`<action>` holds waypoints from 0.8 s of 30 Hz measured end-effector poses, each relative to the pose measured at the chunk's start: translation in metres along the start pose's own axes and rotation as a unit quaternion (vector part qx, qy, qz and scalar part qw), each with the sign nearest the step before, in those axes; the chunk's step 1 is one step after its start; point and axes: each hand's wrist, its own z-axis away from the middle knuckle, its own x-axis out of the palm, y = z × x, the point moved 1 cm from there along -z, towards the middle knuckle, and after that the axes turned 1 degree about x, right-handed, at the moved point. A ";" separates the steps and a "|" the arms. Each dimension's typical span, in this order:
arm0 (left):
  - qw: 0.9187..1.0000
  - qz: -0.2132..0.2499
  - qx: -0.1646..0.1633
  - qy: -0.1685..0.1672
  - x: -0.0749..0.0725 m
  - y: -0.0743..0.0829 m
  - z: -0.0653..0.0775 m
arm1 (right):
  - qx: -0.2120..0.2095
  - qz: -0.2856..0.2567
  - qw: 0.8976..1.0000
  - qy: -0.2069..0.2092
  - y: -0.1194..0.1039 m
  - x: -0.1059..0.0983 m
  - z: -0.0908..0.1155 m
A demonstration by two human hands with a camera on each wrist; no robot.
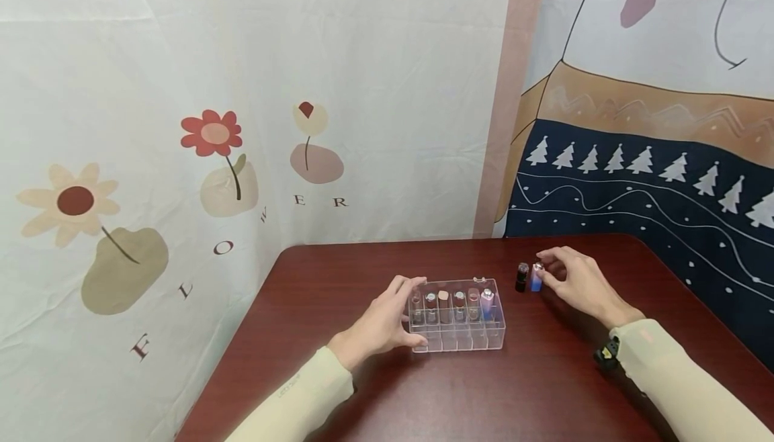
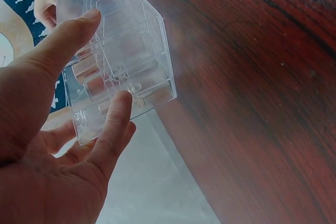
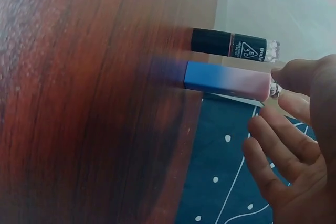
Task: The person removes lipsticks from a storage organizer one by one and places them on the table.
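Note:
A clear plastic lipstick organizer (image 1: 457,342) sits on the table, with several lipsticks upright in its back row. The rightmost of these is a pink-to-blue lipstick (image 1: 487,302). My left hand (image 1: 377,319) grips the organizer's left end, thumb at the front and fingers toward the back; the left wrist view shows that end wall (image 2: 137,43) close up. To the right of the organizer, my right hand (image 1: 579,285) pinches the jewelled top of another blue-and-pink lipstick (image 3: 226,80), which is upright. Just left of it stands a black lipstick (image 3: 231,44) with a clear faceted top, untouched.
The dark red wooden table (image 1: 338,274) reaches back to a pale flower-printed cloth (image 1: 393,93). A navy cloth with white trees (image 1: 611,187) hangs along the right side. A dark watch-like band (image 1: 607,353) is at the right wrist.

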 end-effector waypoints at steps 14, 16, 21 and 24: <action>1.000 -0.003 0.003 0.000 0.000 -0.001 -0.001 | -0.046 0.017 0.996 0.075 -0.021 -0.005 0.004; 1.000 -0.002 0.005 0.001 0.000 -0.002 -0.002 | -0.048 0.020 0.995 0.080 -0.026 -0.004 0.004; 1.000 0.000 0.005 0.002 0.000 -0.002 -0.001 | -0.058 0.025 0.994 0.088 -0.039 0.000 0.005; 1.000 -0.001 0.003 0.001 0.000 -0.002 -0.001 | -0.062 0.021 0.994 0.084 -0.046 0.002 0.007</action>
